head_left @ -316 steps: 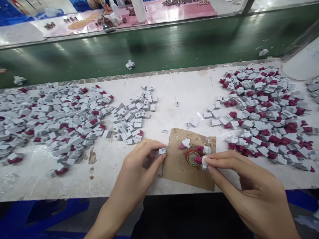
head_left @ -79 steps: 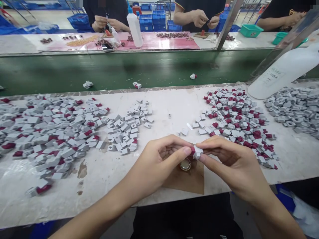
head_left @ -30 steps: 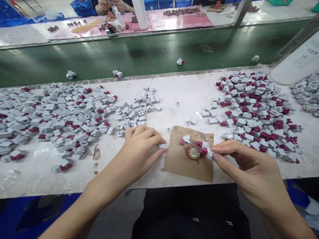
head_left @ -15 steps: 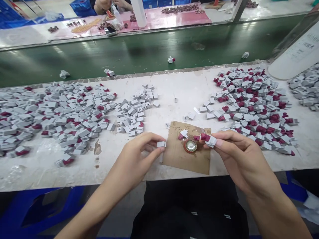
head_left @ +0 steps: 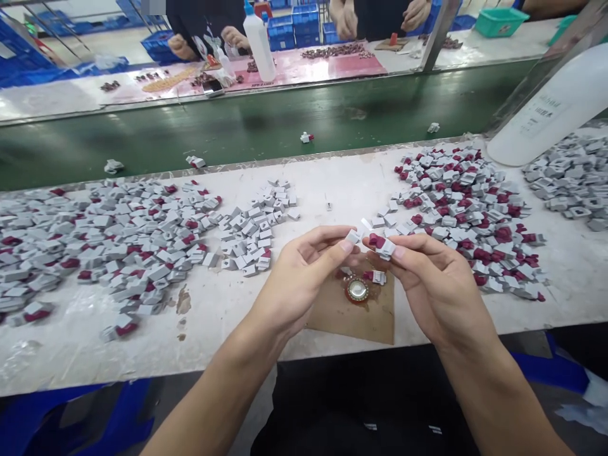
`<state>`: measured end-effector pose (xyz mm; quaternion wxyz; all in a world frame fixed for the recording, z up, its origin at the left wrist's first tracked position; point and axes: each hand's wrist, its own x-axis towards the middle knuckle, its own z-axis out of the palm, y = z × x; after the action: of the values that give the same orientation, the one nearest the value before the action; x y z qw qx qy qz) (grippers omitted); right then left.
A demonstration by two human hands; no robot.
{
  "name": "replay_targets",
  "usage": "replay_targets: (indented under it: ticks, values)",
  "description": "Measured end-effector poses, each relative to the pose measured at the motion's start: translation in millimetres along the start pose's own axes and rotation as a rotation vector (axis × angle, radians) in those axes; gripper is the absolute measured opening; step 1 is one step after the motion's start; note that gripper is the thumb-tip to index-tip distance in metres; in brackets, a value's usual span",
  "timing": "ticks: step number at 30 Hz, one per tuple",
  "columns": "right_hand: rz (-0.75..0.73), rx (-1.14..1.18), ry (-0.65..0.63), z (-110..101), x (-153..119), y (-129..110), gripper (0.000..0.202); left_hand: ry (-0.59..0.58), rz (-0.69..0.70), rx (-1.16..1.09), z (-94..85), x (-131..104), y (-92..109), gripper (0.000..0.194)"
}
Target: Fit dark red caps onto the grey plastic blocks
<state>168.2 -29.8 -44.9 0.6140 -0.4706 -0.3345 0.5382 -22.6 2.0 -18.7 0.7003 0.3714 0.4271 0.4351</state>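
Observation:
My left hand (head_left: 316, 272) pinches a small grey plastic block (head_left: 353, 237) between thumb and fingertips. Close to its right, my right hand (head_left: 422, 272) grips a grey-and-maroon plastic piece (head_left: 381, 246), its maroon part turned toward the left hand. The two pieces are near each other; whether they touch I cannot tell. Below the hands lies a brown cardboard sheet (head_left: 351, 323). On it rest a round bottle cap (head_left: 356, 289) with something clear and shiny inside and another grey-and-maroon piece (head_left: 375, 277). A further piece there is partly hidden by my left hand.
Heaps of grey and maroon pieces lie at left (head_left: 142, 234) and right (head_left: 465, 209), with a smaller grey pile (head_left: 259, 221) between. A large white bottle (head_left: 541, 114) leans at right. Beyond runs a green conveyor (head_left: 237, 126) with scattered pieces; co-workers' hands (head_left: 346, 22) show behind it.
My left hand has moved right and up with its grey block, close to the piece in my right hand. The view has tilted up, showing more of the far bench.

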Motion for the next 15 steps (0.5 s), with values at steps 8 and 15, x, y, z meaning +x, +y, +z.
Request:
replay_targets:
  ticks: [8,15]
  values:
    - [0.028,0.085,-0.012,4.9,4.3,-2.7,0.018,-0.058,-0.01,-0.051,5.1,-0.6,-5.7,0.019]
    - [0.018,0.003,-0.015,-1.6,6.4,-1.5,0.019,-0.098,0.052,0.021,4.0,1.7,-7.0,0.02]
